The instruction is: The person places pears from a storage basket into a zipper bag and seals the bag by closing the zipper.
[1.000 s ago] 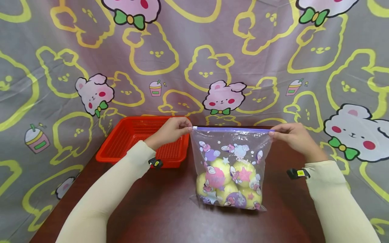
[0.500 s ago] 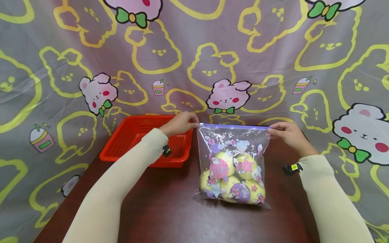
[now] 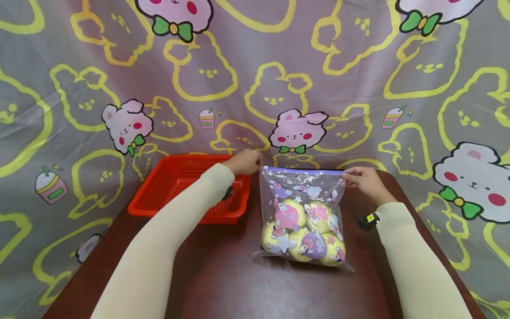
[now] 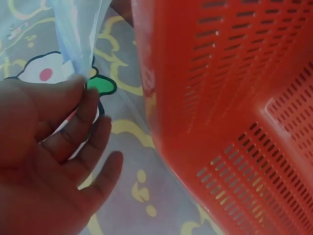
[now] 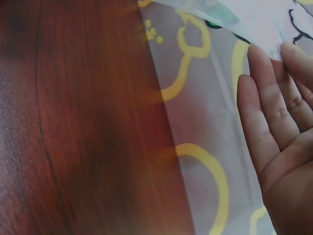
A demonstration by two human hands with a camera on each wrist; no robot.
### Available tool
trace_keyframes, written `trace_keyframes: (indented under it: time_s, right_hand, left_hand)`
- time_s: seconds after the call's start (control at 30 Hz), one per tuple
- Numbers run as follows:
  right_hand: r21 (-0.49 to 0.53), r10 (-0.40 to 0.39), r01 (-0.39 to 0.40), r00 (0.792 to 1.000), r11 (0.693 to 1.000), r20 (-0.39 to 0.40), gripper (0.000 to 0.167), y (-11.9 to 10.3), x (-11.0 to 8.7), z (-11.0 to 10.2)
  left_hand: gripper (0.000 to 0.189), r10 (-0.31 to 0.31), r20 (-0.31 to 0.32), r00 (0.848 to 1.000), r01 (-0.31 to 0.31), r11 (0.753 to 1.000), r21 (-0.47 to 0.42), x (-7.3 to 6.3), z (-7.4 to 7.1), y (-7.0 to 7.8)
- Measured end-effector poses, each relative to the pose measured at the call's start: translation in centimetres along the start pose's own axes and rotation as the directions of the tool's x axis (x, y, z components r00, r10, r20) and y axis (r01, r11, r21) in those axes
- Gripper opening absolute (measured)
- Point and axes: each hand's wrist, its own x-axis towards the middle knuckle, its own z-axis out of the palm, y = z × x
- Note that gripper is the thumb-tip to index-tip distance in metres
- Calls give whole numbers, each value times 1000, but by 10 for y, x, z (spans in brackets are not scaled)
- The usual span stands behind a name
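A clear slider zip bag [image 3: 303, 182] printed with pink and purple cartoon figures stands on the table, holding several pale yellow round things [image 3: 292, 212] behind the print. Its purple zip strip runs along the top, with a small white slider [image 4: 68, 68] at the left end. My left hand [image 3: 246, 162] pinches that left top corner between thumb and forefinger, the other fingers loosely bent in the left wrist view. At the right top corner, my right hand [image 3: 363, 180] pinches the strip's end with thumb and fingertips.
A red slotted plastic basket [image 3: 191, 217] stands left of the bag, partly behind the left forearm. The dark brown wooden table [image 3: 223, 283] ends at the back against a grey curtain [image 3: 227, 53] with yellow outlines and rabbit prints.
Both hands have kept their pinch on the bag's corners. The bag has shifted slightly away from me, and the left hand has moved a little right while the right hand came left.
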Motion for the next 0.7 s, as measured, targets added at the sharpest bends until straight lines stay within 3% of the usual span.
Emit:
trace_keyframes:
  time_s: [0.2, 0.43, 0.7]
  right_hand:
    - [14, 35, -35, 999, 999, -6, 35, 5, 0, 5]
    - [75, 76, -76, 997, 994, 9, 31, 12, 1, 9]
    - [53, 136, -136, 991, 989, -1, 35, 23, -3, 17]
  left_hand:
    - [7, 9, 58, 998, -17, 991, 133, 15, 6, 3]
    - [9, -14, 166, 986, -15, 985, 171, 34, 12, 1]
    - [11, -63, 203, 977, 9, 966, 258, 42, 18, 7]
